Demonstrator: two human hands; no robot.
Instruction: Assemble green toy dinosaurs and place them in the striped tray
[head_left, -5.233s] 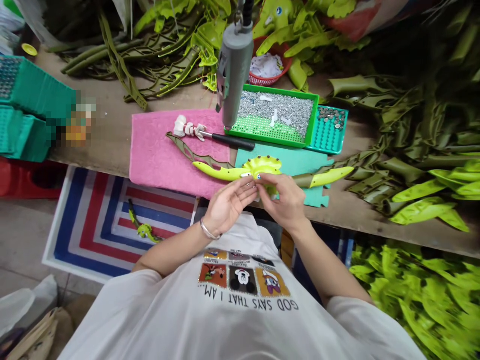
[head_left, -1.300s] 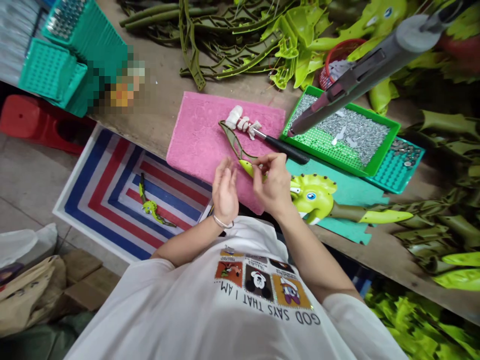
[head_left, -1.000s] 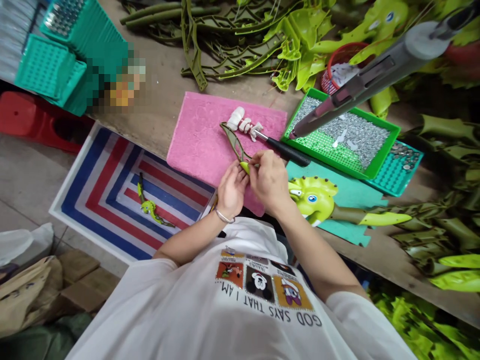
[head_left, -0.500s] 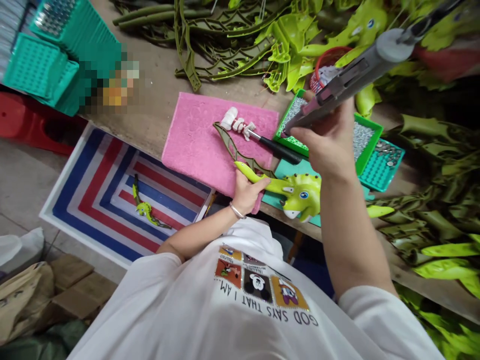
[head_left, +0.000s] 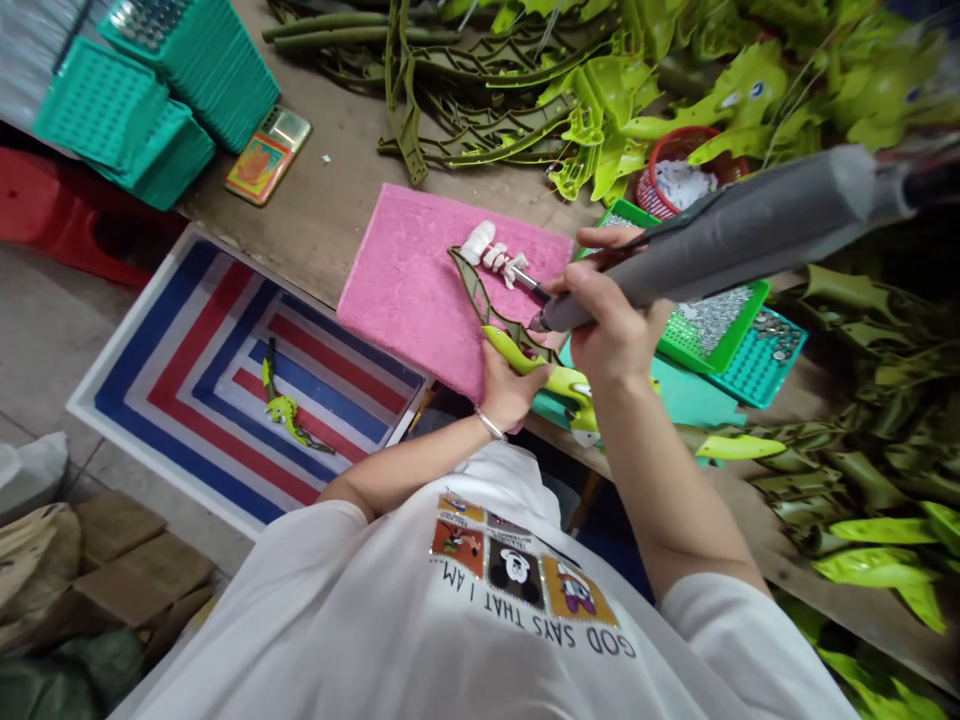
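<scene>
Lime-green plastic triceratops toy (head_left: 544, 378) sits clenched in the left grip (head_left: 508, 395) above a pink towel (head_left: 397, 300); the right grip (head_left: 611, 330) clenches a grey cylindrical power tool (head_left: 720, 240), its tip near the toy's olive frilled strip (head_left: 480, 285); more green plastic pieces (head_left: 487, 120) lie heaped on the wooden table (head_left: 322, 170).

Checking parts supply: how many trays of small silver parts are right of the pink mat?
2. A green-rimmed tray, partly behind the right hand, and a teal tray beside it. Another could be hidden behind the hand.
</scene>
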